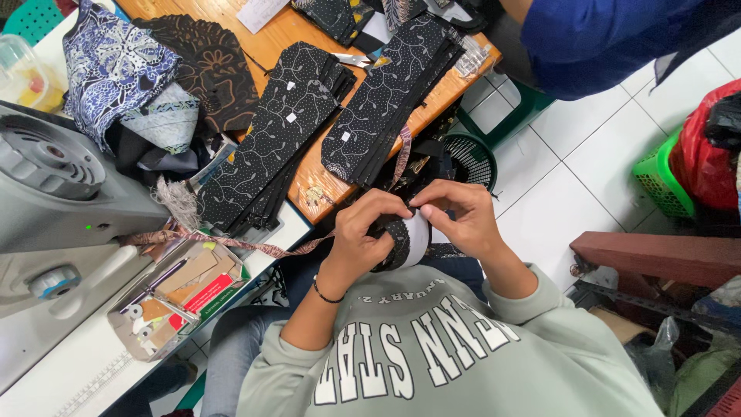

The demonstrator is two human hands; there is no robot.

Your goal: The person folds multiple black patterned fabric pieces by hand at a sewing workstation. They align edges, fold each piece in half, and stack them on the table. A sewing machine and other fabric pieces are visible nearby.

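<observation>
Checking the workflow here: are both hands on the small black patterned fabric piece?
Yes: the left hand and right hand both pinch the black patterned fabric piece above the lap.

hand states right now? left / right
Left hand: closed on the small black-and-white fabric piece.
Right hand: closed, pinching the same fabric piece at its top edge.
</observation>
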